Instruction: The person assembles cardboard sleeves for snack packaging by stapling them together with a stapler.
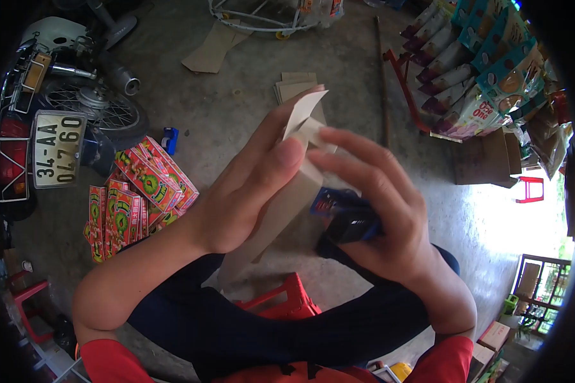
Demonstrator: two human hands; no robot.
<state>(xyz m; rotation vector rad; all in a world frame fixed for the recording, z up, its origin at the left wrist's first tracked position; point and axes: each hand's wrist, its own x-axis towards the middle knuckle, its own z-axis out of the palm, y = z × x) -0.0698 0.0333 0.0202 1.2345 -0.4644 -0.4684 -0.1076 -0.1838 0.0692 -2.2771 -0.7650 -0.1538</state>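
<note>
My left hand (pixel 259 175) is closed around a folded piece of pale cardboard (pixel 294 195), its thumb pressed on the near face close to the upper end. The cardboard stands on edge in front of me, its top flap curling to the right. My right hand (pixel 390 210) holds a blue and black tool (pixel 351 217), shaped like a stapler, against the palm with the lower fingers. Its index and middle fingers reach left to the cardboard's folded flap (pixel 312 131), fingertips right at the edge.
Printed red and green packets (pixel 144 188) lie in a pile on the left floor, near a small blue object (pixel 169 140) and a parked motorbike (pixel 64 115). Flat cardboard pieces (pixel 294 83) lie ahead. A red stool (pixel 294 297) is between my legs; a snack rack (pixel 479 70) stands right.
</note>
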